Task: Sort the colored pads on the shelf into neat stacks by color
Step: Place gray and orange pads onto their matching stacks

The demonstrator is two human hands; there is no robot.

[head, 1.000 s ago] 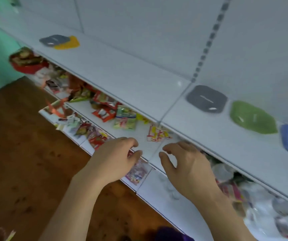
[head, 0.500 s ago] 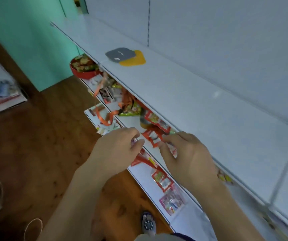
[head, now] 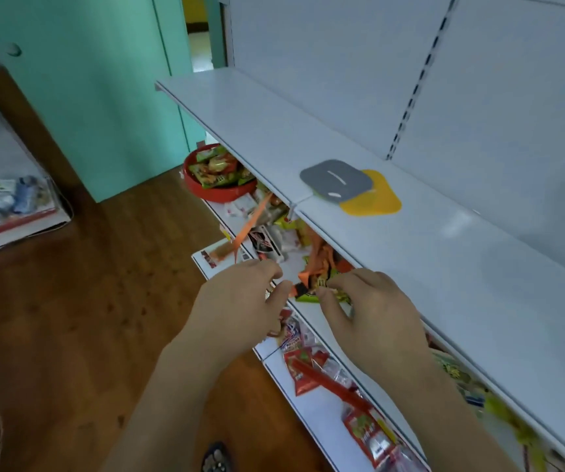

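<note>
A grey pad (head: 335,180) lies on the white top shelf (head: 427,253), overlapping a yellow pad (head: 374,199) that sticks out to its right. No other pads are in view. My left hand (head: 240,306) and my right hand (head: 373,316) hover side by side in front of the shelf edge, below and nearer than the two pads. Both hands have curled fingers with thumbs apart and hold nothing.
Lower shelves carry snack packets (head: 308,362) and a red bowl (head: 218,185) full of packets at the left end. Orange ribbons (head: 250,223) hang under the top shelf. A brown wooden floor (head: 70,301) and a teal wall (head: 87,80) lie to the left.
The view has swung left along the shelf: the grey, green and blue pads on the right have left the frame, and the grey-and-yellow pair is now much closer. Both hands stay empty.
</note>
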